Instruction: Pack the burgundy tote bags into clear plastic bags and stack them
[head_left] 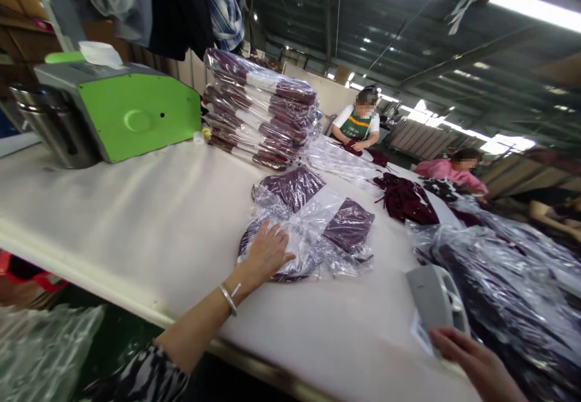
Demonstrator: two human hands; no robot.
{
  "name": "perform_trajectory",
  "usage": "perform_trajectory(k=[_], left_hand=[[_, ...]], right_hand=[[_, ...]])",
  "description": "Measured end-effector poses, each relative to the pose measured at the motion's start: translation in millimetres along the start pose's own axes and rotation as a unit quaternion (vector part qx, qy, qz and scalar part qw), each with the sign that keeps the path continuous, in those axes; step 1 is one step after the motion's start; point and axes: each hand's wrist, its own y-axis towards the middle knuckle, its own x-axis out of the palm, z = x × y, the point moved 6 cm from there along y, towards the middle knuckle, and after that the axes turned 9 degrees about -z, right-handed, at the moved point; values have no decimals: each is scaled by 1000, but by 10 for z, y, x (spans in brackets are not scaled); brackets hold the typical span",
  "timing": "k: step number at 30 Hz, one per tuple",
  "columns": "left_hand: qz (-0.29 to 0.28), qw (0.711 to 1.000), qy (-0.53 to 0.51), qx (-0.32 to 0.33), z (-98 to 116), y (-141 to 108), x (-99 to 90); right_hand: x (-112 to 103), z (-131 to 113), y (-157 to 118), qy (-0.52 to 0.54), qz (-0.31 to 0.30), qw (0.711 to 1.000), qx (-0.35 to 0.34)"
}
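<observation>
My left hand (267, 252), with a silver bangle at the wrist, lies with fingers spread on a clear plastic bag (313, 257) holding folded maroon and white fabric. At the lower right, my right hand (472, 356) has its fingers together at a small white paper (421, 332), beside a grey and white device (433, 296). Whether the fingers pinch the paper or only touch the device is hard to make out.
A stack of bagged maroon garments (263, 108) stands behind, beside a green and grey machine (140, 114) and a steel cup (57, 126). Plastic-wrapped items (499, 293) cover the right side. Loose maroon fabric (406, 199) lies nearer two people across the table (158, 220).
</observation>
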Motion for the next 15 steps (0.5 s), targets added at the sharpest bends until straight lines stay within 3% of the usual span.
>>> perform_trajectory(k=[4, 7, 10, 13, 15], left_hand=[[-4, 999, -24, -21, -65, -13, 52], [-3, 998, -42, -36, -127, -15, 80], [-2, 998, -47, -43, -156, -3, 105], [10, 998, -48, -34, -145, 15, 130], [19, 998, -56, -27, -134, 22, 147]], right_hand=[[697, -1663, 531, -63, -194, 967, -153], [1296, -2566, 996, -95, -282, 928, -222], [1906, -3026, 1488, -174, -339, 886, -266], [2376, -3171, 1947, -264, -367, 853, -260], [2570, -3197, 2162, -297, -382, 840, -246]])
